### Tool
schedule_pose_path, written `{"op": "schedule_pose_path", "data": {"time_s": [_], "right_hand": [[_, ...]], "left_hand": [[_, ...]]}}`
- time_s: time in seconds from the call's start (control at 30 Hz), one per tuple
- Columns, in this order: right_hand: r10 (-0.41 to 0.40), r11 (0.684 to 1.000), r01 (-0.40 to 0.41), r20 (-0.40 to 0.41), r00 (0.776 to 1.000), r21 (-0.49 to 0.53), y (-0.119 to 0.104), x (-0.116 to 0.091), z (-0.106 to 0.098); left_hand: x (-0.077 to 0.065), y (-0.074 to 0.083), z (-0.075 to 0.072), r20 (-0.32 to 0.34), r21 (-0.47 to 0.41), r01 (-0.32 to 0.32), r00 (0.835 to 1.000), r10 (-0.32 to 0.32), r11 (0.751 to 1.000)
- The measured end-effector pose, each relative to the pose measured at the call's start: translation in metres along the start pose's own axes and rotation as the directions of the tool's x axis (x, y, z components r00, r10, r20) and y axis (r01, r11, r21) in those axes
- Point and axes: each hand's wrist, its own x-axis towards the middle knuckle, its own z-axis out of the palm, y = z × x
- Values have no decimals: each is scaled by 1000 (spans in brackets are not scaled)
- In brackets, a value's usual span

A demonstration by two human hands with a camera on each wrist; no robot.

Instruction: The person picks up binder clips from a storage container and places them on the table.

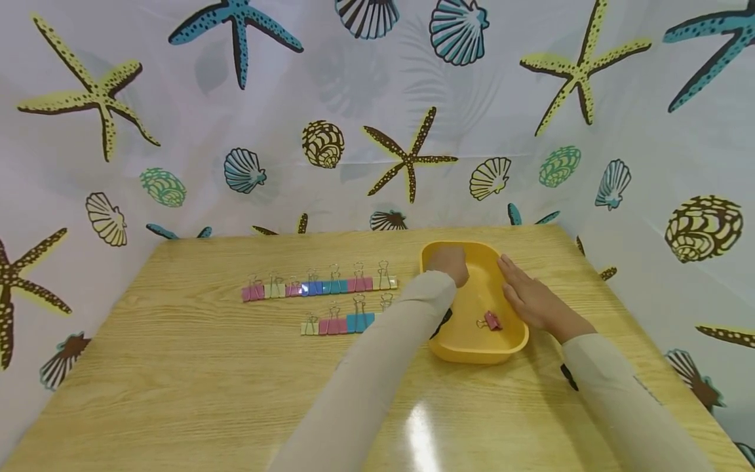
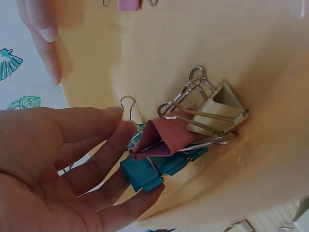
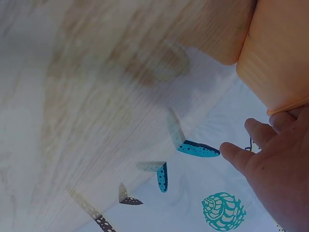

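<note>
Apparently you're picking, left hand (image 1: 449,263) pinching a teal clip (image 2: 139,173); lift firmly, tray (image 1: 478,356) against your straight-fingered right hand (image 1: 538,301).

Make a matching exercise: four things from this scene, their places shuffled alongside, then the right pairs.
1. Left hand
2. Right hand
3. Lone pink binder clip
4. Blue binder clip

A. In the farther clip row on the wooden table
B. At the right side of the yellow tray
C. On the tray floor, nearer end
D. Inside the tray, far left

Pairs: 1-D; 2-B; 3-C; 4-A
</note>
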Motion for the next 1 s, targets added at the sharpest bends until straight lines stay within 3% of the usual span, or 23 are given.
{"op": "schedule_pose_path", "data": {"time_s": [0.57,0.83,1.0], "right_hand": [[1,1000,-1,-7,1000,3,1,0,5],[-14,1000,13,-20,1000,-13,1,1,4],[-23,1000,23,-28,999,-8,2,1,3]], "left_hand": [[-7,-1,-1,7,38,4,1000,-5,999],[2,-5,0,-55,82,-3,998,7,997],[5,-9,-3,-81,46,-19,996,23,999]]}}
